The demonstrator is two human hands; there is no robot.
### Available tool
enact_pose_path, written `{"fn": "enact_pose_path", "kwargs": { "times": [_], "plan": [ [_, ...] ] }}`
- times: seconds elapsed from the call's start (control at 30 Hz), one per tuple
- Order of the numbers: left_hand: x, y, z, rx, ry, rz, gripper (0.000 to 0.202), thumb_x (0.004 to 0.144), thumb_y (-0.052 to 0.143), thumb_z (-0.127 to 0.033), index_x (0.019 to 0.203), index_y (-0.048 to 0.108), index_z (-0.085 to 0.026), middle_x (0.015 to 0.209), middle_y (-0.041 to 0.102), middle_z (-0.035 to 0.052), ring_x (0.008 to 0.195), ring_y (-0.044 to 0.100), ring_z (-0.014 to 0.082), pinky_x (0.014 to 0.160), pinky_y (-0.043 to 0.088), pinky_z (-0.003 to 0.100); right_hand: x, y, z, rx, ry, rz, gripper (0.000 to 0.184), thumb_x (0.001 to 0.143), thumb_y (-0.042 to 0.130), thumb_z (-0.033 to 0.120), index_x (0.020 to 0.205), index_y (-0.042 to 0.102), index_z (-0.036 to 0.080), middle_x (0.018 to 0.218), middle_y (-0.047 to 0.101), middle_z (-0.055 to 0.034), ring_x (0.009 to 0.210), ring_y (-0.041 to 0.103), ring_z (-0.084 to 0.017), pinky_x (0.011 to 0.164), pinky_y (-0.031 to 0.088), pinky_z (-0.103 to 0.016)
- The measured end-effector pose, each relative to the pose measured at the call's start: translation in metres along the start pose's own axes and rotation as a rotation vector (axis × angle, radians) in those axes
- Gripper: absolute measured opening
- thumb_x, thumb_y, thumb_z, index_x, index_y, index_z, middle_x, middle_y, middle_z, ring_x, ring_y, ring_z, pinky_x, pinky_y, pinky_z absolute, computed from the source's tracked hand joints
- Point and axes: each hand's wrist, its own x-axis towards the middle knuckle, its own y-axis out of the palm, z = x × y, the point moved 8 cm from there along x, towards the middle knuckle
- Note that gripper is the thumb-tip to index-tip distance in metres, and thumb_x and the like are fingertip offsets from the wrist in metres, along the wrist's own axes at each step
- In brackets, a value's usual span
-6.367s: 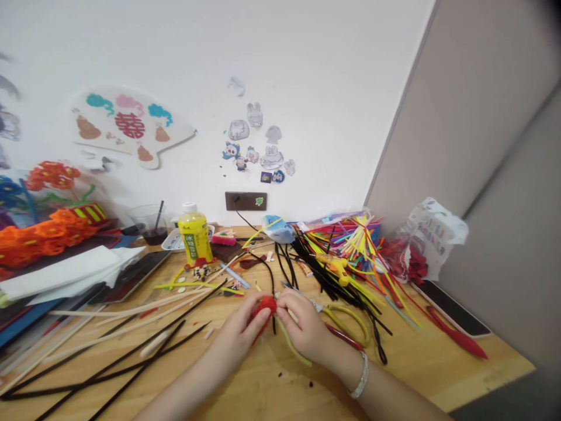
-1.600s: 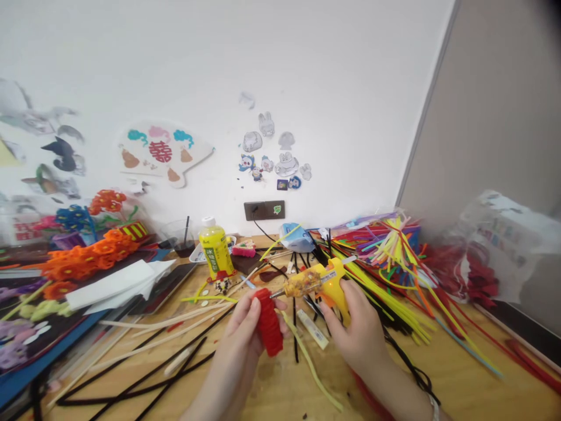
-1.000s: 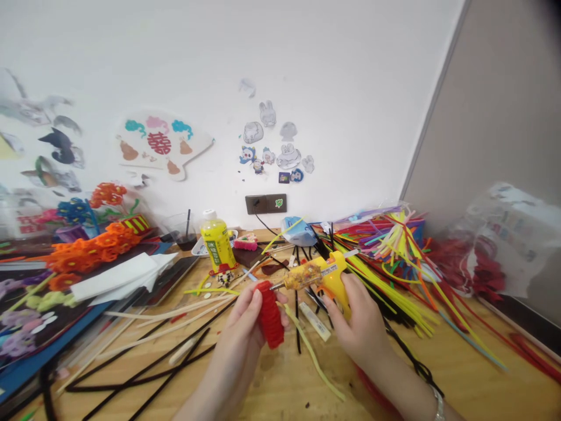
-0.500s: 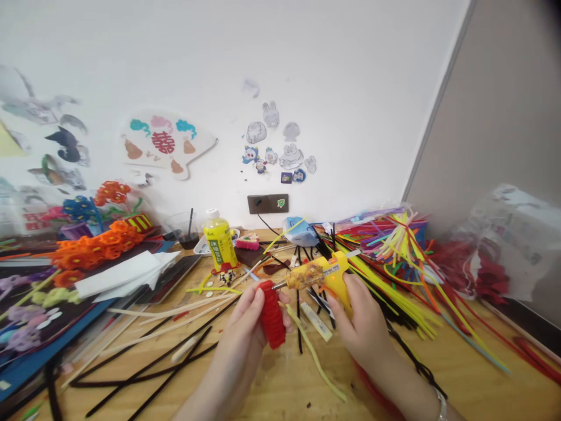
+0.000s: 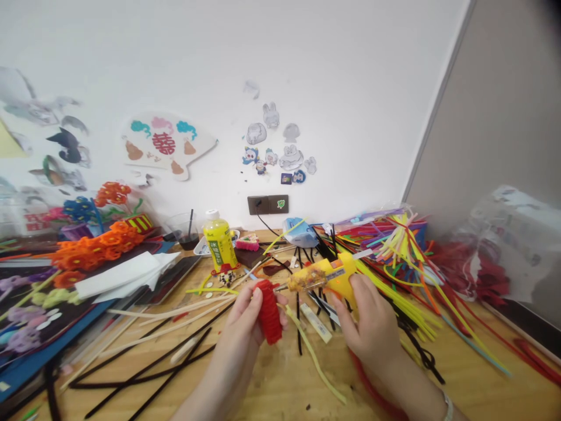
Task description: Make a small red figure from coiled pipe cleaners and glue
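Observation:
Between the thumb and fingers of my left hand (image 5: 246, 321) is a red, fuzzy, ribbed piece (image 5: 269, 313) that looks wound from pipe cleaner, held upright and leaning slightly. My right hand (image 5: 372, 321) grips a yellow hot glue gun (image 5: 328, 273) by its handle. A clear glue stick (image 5: 363, 254) pokes out of the gun's back end. The gun's metal nozzle (image 5: 283, 287) points left, close to the upper right edge of the red piece; whether it touches I cannot tell. A red strand (image 5: 366, 380) hangs below my right hand.
A yellow-green drink bottle (image 5: 220, 242) stands behind my left hand. Black pipe cleaners (image 5: 144, 374) lie at left, with orange pipe-cleaner flowers (image 5: 96, 248) beyond. Bundles of yellow pipe cleaners (image 5: 403, 304) spread at right. A socket (image 5: 268, 204) with a plugged-in cord is on the wall.
My right hand and the glue gun have moved a little to the right, drawing the nozzle back along the red piece's top. My left hand has tilted the red piece slightly.

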Motion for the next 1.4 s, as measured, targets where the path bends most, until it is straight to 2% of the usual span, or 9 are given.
{"fn": "enact_pose_path", "kwargs": {
  "times": [0.23, 0.37, 0.5, 0.57, 0.63, 0.77, 0.87, 1.13, 1.4],
  "plan": [
    [0.000, 0.007, 0.000, -0.056, -0.037, 0.091, 0.019, 0.079, 0.057, -0.035, 0.090, 0.052, -0.020, 0.074, 0.062, 0.0020, 0.054, 0.058, 0.0145, 0.048, 0.042, 0.025, 0.003, -0.010, -0.041, -0.158, 0.287, -0.135, 0.047, 0.081, 0.047, 0.047, 0.110, 0.048, 0.011, 0.099, 0.057, -0.0195, 0.093, 0.056, -0.033, 0.070, 0.047, -0.043],
    [-0.005, 0.017, 0.011, -0.130, -0.148, 0.222, 0.018, 0.080, 0.055, -0.036, 0.084, 0.056, -0.019, 0.070, 0.060, 0.0015, 0.052, 0.055, 0.0127, 0.050, 0.041, 0.025, -0.007, 0.013, -0.094, -0.349, 0.515, 0.088, 0.049, 0.080, 0.047, 0.049, 0.108, 0.051, 0.009, 0.094, 0.059, -0.0178, 0.078, 0.059, -0.030, 0.057, 0.045, -0.036],
    [-0.013, 0.029, 0.025, -0.170, -0.217, 0.371, 0.023, 0.084, 0.049, -0.035, 0.073, 0.057, -0.017, 0.067, 0.058, 0.0018, 0.050, 0.052, 0.0117, 0.050, 0.040, 0.025, -0.020, 0.034, -0.125, -0.337, 0.502, 0.158, 0.032, 0.082, 0.046, 0.036, 0.095, 0.057, 0.009, 0.079, 0.059, -0.0133, 0.072, 0.058, -0.026, 0.062, 0.045, -0.035],
    [-0.018, 0.033, 0.032, -0.190, -0.253, 0.403, 0.024, 0.085, 0.047, -0.034, 0.072, 0.057, -0.017, 0.068, 0.057, 0.0021, 0.050, 0.052, 0.0114, 0.050, 0.040, 0.025, -0.017, 0.036, -0.117, -0.207, 0.430, 0.118, 0.030, 0.081, 0.050, 0.035, 0.093, 0.059, 0.009, 0.081, 0.059, -0.0136, 0.082, 0.056, -0.028, 0.073, 0.044, -0.043],
    [-0.022, 0.036, 0.038, -0.207, -0.280, 0.420, 0.024, 0.085, 0.047, -0.035, 0.073, 0.057, -0.017, 0.067, 0.056, 0.0020, 0.048, 0.051, 0.0110, 0.048, 0.039, 0.024, -0.008, 0.037, -0.091, 0.055, 0.350, 0.137, 0.032, 0.081, 0.051, 0.037, 0.099, 0.060, 0.013, 0.095, 0.059, -0.0142, 0.095, 0.053, -0.028, 0.084, 0.041, -0.047],
    [-0.033, 0.043, 0.051, -0.189, -0.367, 0.476, 0.025, 0.084, 0.048, -0.038, 0.075, 0.058, -0.016, 0.065, 0.056, 0.0022, 0.045, 0.051, 0.0101, 0.047, 0.040, 0.023, 0.006, 0.039, -0.006, 0.847, 0.242, 0.441, 0.042, 0.082, 0.046, 0.052, 0.106, 0.060, 0.020, 0.110, 0.060, -0.0080, 0.105, 0.054, -0.020, 0.092, 0.042, -0.037],
    [-0.038, 0.046, 0.058, -0.177, -0.409, 0.494, 0.025, 0.082, 0.051, -0.040, 0.082, 0.059, -0.017, 0.063, 0.058, 0.0024, 0.044, 0.051, 0.0098, 0.046, 0.042, 0.023, 0.007, 0.031, 0.030, 1.104, 0.240, 0.568, 0.043, 0.078, 0.049, 0.056, 0.097, 0.066, 0.021, 0.103, 0.065, -0.0049, 0.100, 0.058, -0.018, 0.091, 0.044, -0.035],
    [-0.041, 0.046, 0.063, -0.145, -0.426, 0.507, 0.029, 0.083, 0.048, -0.043, 0.081, 0.059, -0.016, 0.064, 0.060, 0.0030, 0.041, 0.051, 0.0085, 0.044, 0.043, 0.021, 0.000, 0.034, 0.026, 1.193, 0.280, 0.660, 0.041, 0.072, 0.057, 0.055, 0.096, 0.068, 0.023, 0.098, 0.066, -0.0037, 0.096, 0.059, -0.017, 0.090, 0.044, -0.037],
    [-0.038, 0.041, 0.065, -0.014, -0.358, 0.469, 0.032, 0.084, 0.044, -0.046, 0.076, 0.055, -0.016, 0.053, 0.056, -0.0006, 0.037, 0.046, 0.0076, 0.042, 0.039, 0.019, -0.009, 0.046, 0.023, 1.394, 0.376, 0.594, 0.027, 0.068, 0.072, 0.036, 0.092, 0.070, 0.025, 0.093, 0.063, -0.0033, 0.094, 0.055, -0.017, 0.090, 0.040, -0.033]
  ]
}}
